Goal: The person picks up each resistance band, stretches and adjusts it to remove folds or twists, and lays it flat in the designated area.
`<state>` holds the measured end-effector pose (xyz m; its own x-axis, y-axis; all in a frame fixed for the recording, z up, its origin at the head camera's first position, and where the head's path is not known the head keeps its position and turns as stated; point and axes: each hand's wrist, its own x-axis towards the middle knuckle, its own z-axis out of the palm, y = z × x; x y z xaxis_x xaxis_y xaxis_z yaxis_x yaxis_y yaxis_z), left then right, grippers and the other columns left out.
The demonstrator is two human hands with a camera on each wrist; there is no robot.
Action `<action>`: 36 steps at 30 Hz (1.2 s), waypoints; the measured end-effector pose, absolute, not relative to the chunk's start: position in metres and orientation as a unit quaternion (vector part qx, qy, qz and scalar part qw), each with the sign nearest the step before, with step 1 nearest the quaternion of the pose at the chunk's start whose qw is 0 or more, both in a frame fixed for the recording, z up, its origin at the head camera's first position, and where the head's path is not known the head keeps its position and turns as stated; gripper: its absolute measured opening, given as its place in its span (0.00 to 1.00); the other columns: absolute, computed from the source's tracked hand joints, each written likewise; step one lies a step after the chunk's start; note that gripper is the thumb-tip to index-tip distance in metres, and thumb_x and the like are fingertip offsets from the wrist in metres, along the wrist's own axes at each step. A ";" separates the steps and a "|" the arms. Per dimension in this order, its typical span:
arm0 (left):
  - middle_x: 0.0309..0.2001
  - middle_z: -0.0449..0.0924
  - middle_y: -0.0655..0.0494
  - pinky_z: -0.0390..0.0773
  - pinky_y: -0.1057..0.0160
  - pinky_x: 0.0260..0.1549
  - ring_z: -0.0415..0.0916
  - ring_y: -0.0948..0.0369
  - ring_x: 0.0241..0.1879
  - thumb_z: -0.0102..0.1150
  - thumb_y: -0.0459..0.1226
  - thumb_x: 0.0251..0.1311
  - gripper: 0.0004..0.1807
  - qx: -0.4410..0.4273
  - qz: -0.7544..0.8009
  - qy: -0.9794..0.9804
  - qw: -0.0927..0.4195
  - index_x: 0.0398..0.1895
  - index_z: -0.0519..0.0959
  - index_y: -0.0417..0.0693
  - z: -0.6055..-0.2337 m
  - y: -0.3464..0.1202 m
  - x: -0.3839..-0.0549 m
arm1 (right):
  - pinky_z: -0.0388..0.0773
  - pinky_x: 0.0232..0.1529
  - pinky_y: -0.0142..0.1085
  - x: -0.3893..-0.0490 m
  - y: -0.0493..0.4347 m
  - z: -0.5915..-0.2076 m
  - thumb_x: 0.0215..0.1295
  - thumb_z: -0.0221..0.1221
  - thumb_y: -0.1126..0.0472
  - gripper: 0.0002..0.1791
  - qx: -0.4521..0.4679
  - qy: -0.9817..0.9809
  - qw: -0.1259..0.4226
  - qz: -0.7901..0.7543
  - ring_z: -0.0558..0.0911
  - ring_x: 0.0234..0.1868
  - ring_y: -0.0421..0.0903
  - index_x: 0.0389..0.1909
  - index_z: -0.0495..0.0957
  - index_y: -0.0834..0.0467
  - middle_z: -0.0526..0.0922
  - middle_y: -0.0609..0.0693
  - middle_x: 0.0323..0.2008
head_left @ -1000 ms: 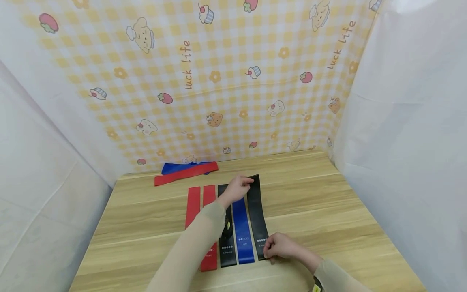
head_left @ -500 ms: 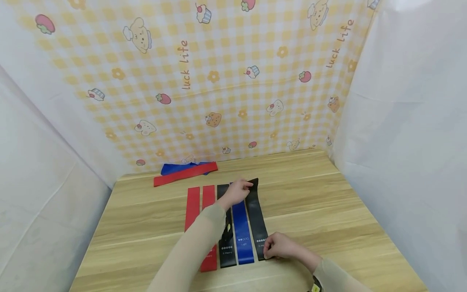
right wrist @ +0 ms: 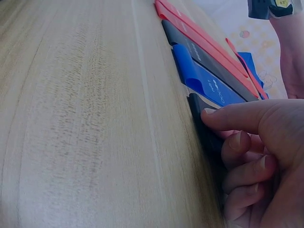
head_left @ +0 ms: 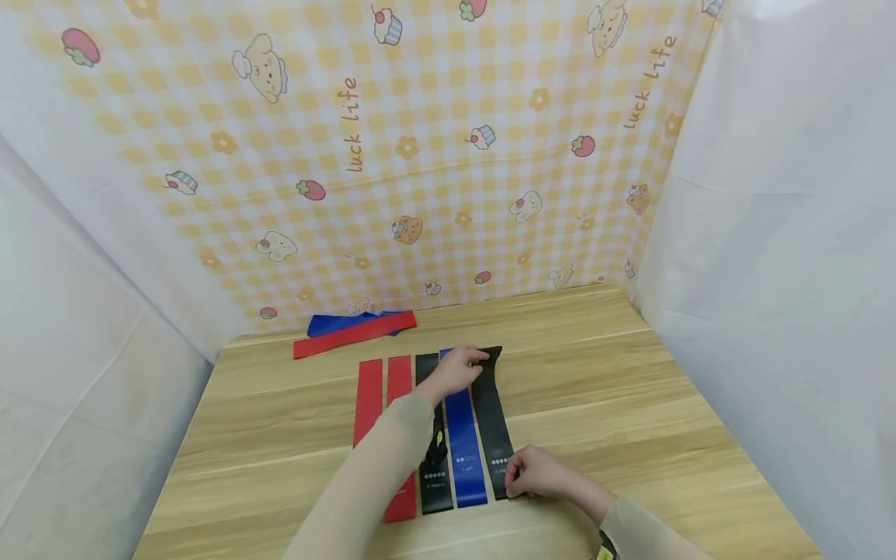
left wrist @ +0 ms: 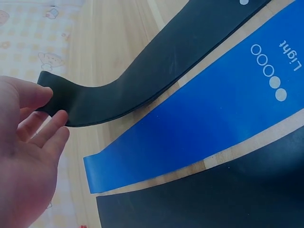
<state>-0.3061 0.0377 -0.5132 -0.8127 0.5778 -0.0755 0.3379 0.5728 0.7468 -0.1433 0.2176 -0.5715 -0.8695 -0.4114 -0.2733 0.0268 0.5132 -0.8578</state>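
One flat black band (head_left: 494, 424) is lying rightmost on the wood-grain tabletop (head_left: 595, 389), in line with one blue band (head_left: 463, 435), another black band (head_left: 437, 494) and two red bands (head_left: 369, 393). Reaching across, the left hand (head_left: 455, 370) is pinching its raised far end; the right hand (head_left: 543, 471), fingers curled, is pinching the near end. Behind, one red strip (head_left: 350, 335) is overlapping blue material (head_left: 327, 323).

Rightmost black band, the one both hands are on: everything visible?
The rightmost black band is a long, smooth, rubbery-looking strip. Pale dots and small lettering, partly hidden by the right hand, mark its near end. It runs away from the person on the wood-grain table, right of the blue band, with a gap between. The left hand pinches its far end, which bends upward off the table; the right hand holds its near end.
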 end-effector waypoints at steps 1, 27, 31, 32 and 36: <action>0.67 0.64 0.44 0.72 0.50 0.52 0.68 0.49 0.62 0.50 0.31 0.69 0.19 0.263 0.383 0.871 0.158 0.62 0.75 0.42 -0.512 0.038 -0.306 | 0.63 0.15 0.27 -0.143 0.218 -0.571 0.47 0.68 0.68 0.06 -0.117 0.840 0.227 -0.479 0.66 0.13 0.34 0.20 0.80 0.56 0.71 0.40 0.13; 0.64 0.67 0.48 0.72 0.50 0.54 0.69 0.50 0.60 0.53 0.33 0.68 0.19 0.262 0.386 0.870 0.160 0.61 0.76 0.44 -0.510 0.038 -0.305 | 0.62 0.15 0.28 -0.144 0.216 -0.574 0.47 0.68 0.67 0.07 -0.124 0.846 0.216 -0.471 0.65 0.13 0.34 0.19 0.80 0.54 0.71 0.39 0.13; 0.64 0.67 0.48 0.72 0.50 0.55 0.68 0.50 0.60 0.53 0.32 0.68 0.19 0.262 0.382 0.870 0.171 0.61 0.75 0.43 -0.514 0.035 -0.302 | 0.63 0.15 0.29 -0.144 0.216 -0.574 0.47 0.69 0.66 0.07 -0.123 0.846 0.216 -0.471 0.66 0.13 0.35 0.20 0.79 0.55 0.72 0.39 0.13; 0.65 0.67 0.48 0.72 0.49 0.55 0.68 0.50 0.60 0.53 0.32 0.68 0.19 0.262 0.382 0.869 0.173 0.61 0.75 0.42 -0.515 0.034 -0.301 | 0.63 0.15 0.29 -0.144 0.216 -0.574 0.47 0.69 0.66 0.07 -0.122 0.846 0.217 -0.472 0.66 0.14 0.35 0.20 0.79 0.55 0.72 0.39 0.14; 0.64 0.67 0.48 0.72 0.50 0.54 0.68 0.50 0.60 0.52 0.33 0.69 0.19 0.254 0.377 0.872 0.182 0.62 0.74 0.41 -0.520 0.033 -0.298 | 0.63 0.15 0.28 -0.144 0.217 -0.575 0.47 0.70 0.66 0.08 -0.118 0.847 0.220 -0.469 0.66 0.13 0.35 0.20 0.79 0.55 0.72 0.40 0.13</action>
